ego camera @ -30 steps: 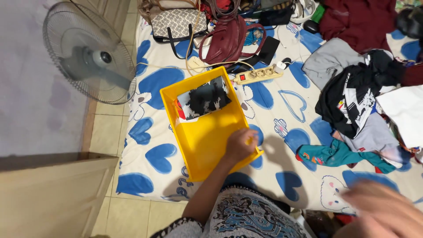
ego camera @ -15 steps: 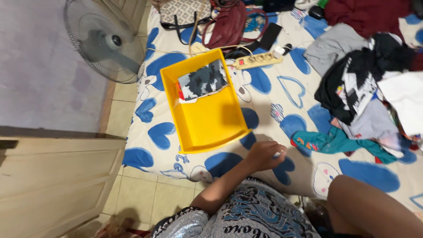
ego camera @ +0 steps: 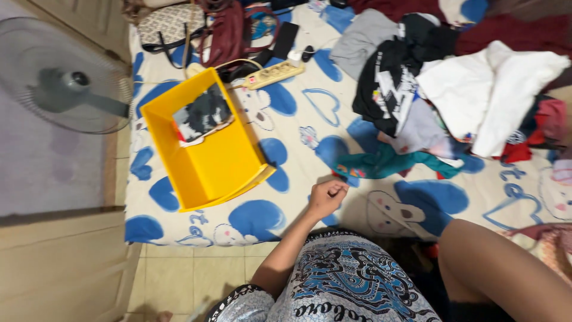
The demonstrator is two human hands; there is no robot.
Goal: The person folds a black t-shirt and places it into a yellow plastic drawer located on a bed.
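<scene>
My left hand [ego camera: 326,197] rests on the white bedsheet with blue hearts [ego camera: 298,107], fingers curled into a loose fist with nothing seen in them. It lies just left of a teal garment [ego camera: 387,164] and to the right of a yellow plastic bin [ego camera: 208,170]. The bin holds a folded black-and-white cloth [ego camera: 201,114] at its far end. My right hand is out of view; only a bare limb [ego camera: 494,268] shows at the bottom right.
A heap of clothes [ego camera: 453,89] covers the right of the bed. Handbags [ego camera: 223,33], a phone and a power strip [ego camera: 273,74] lie at the far edge. A standing fan [ego camera: 62,80] is at the left, above tiled floor [ego camera: 190,274].
My left hand let go of the yellow bin's near rim and drew back to the sheet beside the teal garment. The blurred right hand left the view. The view shifted right.
</scene>
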